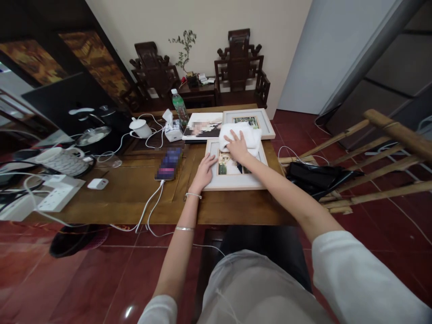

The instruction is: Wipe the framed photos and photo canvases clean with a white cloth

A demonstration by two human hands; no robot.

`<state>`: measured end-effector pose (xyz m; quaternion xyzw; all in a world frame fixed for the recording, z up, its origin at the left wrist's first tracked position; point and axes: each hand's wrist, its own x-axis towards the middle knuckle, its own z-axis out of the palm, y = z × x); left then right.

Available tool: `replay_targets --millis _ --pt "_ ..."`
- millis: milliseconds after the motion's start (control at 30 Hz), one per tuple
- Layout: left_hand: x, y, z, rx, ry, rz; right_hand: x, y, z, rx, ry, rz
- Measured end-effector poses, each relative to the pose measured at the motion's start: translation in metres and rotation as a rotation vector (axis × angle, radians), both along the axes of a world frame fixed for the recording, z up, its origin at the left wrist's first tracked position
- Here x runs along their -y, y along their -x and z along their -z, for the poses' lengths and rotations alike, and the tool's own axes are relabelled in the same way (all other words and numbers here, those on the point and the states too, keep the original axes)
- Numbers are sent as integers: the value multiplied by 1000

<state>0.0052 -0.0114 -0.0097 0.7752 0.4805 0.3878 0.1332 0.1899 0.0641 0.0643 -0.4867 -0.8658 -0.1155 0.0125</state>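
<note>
A white-framed picture [232, 182] lies flat on the wooden table [135, 202] in front of me. My left hand [204, 170] rests on the frame's left edge, fingers curled over it, holding it steady. My right hand [238, 146] lies flat with fingers spread, pressing a folded white cloth [251, 135] onto the frame's upper part. Two more pictures lie behind: a white-framed one [265, 119] at the far right and an unframed one [202, 125] beside it.
A phone [168, 164] on a white cable lies left of the frame. Further left are a tissue box [173, 130], green bottle [179, 107], white teapot [141, 128], power strip [57, 195] and kettles. A bamboo ladder [371, 148] and black bag [317, 177] sit to the right.
</note>
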Motion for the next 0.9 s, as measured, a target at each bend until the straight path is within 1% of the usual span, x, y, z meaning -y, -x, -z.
replay_targets --millis 200,267,333,433,533,633,700,767,800,900 --pt "1 -2 -2 3 14 -19 -4 -69 -18 79 -1 139" --pt "1 -2 -2 7 12 -19 -1 -86 -22 95 3 175" --pt "1 -2 -3 1 17 -20 9 -97 -23 109 9 166" --pt "1 -2 -3 -12 25 -23 36 -106 -23 150 25 69" --pt "1 -2 -2 -6 17 -28 77 -111 -25 202 66 -11" --pt "0 -1 -2 6 10 -27 120 -116 -32 211 151 -91" --pt "0 -1 -2 5 14 -24 141 -117 -36 206 189 -125" --pt "1 -1 -3 2 20 -23 152 -115 -38 201 197 -124" --pt "2 -1 -4 2 22 -24 153 -113 -37 197 197 -114" --pt "3 -1 -5 1 21 -24 138 -107 -33 167 187 -76"
